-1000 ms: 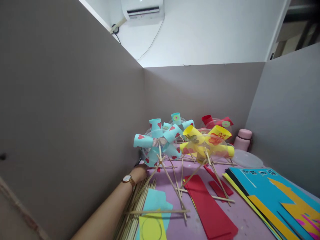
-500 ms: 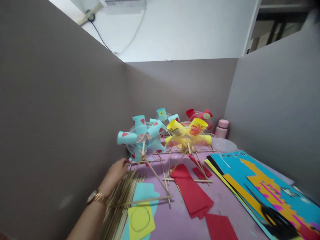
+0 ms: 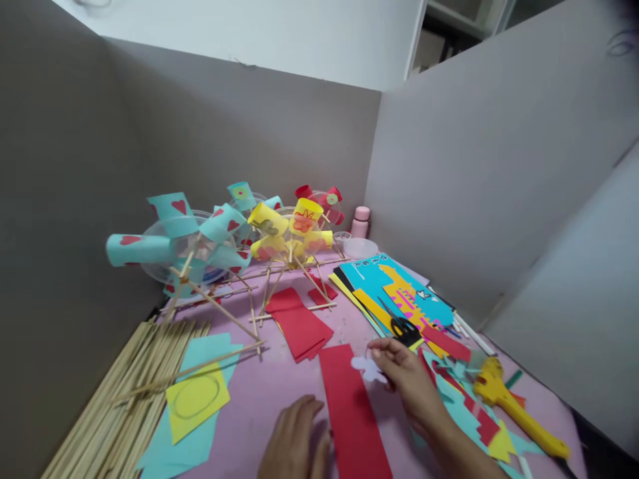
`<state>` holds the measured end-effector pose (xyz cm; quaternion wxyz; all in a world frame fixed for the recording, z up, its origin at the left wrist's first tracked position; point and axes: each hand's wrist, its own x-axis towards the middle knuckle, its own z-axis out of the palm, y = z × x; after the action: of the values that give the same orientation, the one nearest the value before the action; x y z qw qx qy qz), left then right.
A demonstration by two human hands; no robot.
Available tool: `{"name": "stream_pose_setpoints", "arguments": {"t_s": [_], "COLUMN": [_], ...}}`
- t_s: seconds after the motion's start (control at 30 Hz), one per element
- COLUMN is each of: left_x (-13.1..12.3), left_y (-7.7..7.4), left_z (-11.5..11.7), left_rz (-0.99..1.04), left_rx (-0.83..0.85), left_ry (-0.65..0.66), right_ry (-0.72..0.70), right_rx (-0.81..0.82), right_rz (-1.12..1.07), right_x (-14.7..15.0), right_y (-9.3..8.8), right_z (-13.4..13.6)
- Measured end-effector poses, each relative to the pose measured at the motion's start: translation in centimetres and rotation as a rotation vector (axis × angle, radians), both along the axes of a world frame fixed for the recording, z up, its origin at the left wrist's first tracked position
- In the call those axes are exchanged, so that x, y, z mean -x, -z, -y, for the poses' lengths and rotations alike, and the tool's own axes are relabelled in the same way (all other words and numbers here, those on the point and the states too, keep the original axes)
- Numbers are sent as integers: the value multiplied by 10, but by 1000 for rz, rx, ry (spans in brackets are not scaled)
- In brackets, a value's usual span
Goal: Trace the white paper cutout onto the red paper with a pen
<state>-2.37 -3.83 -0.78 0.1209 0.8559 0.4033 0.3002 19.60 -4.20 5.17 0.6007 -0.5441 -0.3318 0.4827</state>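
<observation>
Basically right hand pinches a white cutout over the red strip on the tabletop, left hand rests loose beside the strip; cutout looks light, floppy, tearable, so hold it by the edge.

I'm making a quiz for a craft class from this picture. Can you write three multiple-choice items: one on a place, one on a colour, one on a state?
1. Where does the bundle of wooden sticks lie?
A. Left, by the wall
B. On the scissors
C. Under the bottle

2. What colour is the long paper strip between the hands?
A. Green
B. Red
C. White

3. What does the right hand hold?
A. Nothing
B. The yellow tool
C. A small white cutout

A: wooden sticks lie left.
B: paper strip is red.
C: right hand pinches the white cutout.
</observation>
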Motion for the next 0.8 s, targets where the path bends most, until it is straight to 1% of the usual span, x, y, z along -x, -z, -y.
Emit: {"name": "stream_pose_setpoints", "arguments": {"t_s": [0.07, 0.1, 0.13, 0.2, 0.27, 0.33, 0.4, 0.43, 0.47, 0.5, 0.57, 0.63, 0.67, 0.7, 0.73, 0.77, 0.8], "left_x": [-29, -42, -54, -73, -82, -76, -57, -44, -30, -17, 7, 20, 22, 22, 19, 15, 10], "left_y": [17, 24, 29, 36, 37, 33, 23, 15, 6, -4, -25, -38, -40, -38, -33, -26, -17], "left_z": [2, 3, 4, 7, 11, 14, 13, 11, 9, 5, -2, -6, -6, -4, -1, 2, 6], "left_rz": [-175, -259, -328, -410, -451, -469, -491, -503, -545, -565, -614, -626, -626, -609, -592, -549, -512], "left_rx": [-66, -70, -40, 18, 38, 39, 53, 67, 113, 145, 222, 260, 258, 237, 208, 145, 92], "left_ry": [74, 107, 136, 72, 35, 34, 72, 76, 141, 114, 130, 28, -13, -56, -73, -96, -90], "right_ry": [62, 77, 79, 67, 61, 64, 59, 51, 39, 22, -25, -71, -88, -98, -100, -102, -103], "right_rx": [28, 40, 52, 69, 68, 60, 62, 67, 71, 76, 83, 91, 92, 92, 94, 97, 100], "right_rz": [-19, -33, -47, -73, -88, -98, -108, -115, -121, -127, -133, -120, -106, -88, -70, -56, -46], "right_x": [-19, -25, -29, -32, -33, -34, -33, -33, -32, -31, -28, -25, -23, -22, -21, -21, -20], "right_y": [10, 17, 23, 35, 46, 54, 59, 60, 61, 61, 59, 57, 57, 57, 57, 58, 59], "right_z": [8, 11, 15, 19, 20, 20, 20, 20, 21, 22, 25, 28, 29, 30, 30, 30, 30]}}
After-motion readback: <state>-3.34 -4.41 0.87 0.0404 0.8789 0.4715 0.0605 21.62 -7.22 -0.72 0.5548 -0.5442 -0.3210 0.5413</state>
